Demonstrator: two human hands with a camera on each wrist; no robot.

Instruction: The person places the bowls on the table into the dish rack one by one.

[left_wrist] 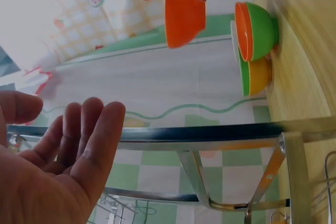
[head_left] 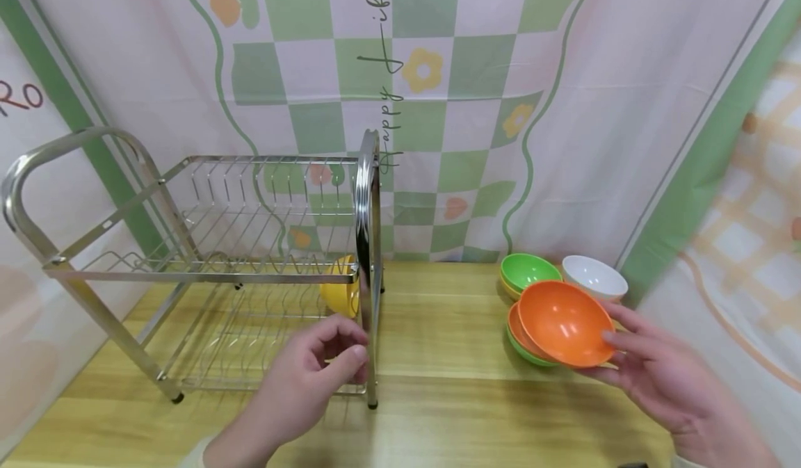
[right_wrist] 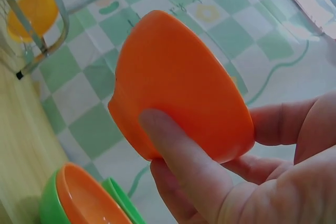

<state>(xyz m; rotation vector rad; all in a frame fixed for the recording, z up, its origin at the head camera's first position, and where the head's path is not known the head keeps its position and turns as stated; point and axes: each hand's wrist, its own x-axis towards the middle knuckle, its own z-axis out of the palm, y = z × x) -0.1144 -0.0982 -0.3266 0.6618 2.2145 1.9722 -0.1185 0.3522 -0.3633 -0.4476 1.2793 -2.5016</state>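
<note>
An orange bowl (head_left: 566, 325) is held up by my right hand (head_left: 669, 377), its inside facing the head camera. In the right wrist view, the thumb lies against the outer wall of the orange bowl (right_wrist: 178, 82), with fingers about its underside. Below and behind it, another orange bowl (left_wrist: 243, 31) sits nested in a green bowl (left_wrist: 262, 31). A green bowl (head_left: 530, 271) nested in a yellow one, plus a white bowl (head_left: 594, 277), stand farther back. My left hand (head_left: 306, 377) is beside the rack's near right post, fingers loosely bent, holding nothing.
A two-tier chrome dish rack (head_left: 365, 211) stands on the left of the wooden table (head_left: 438, 343). On its lower tier, toward the right end, a yellow bowl (head_left: 338, 294) stands on edge. Patterned curtains (head_left: 457, 127) enclose the back and sides.
</note>
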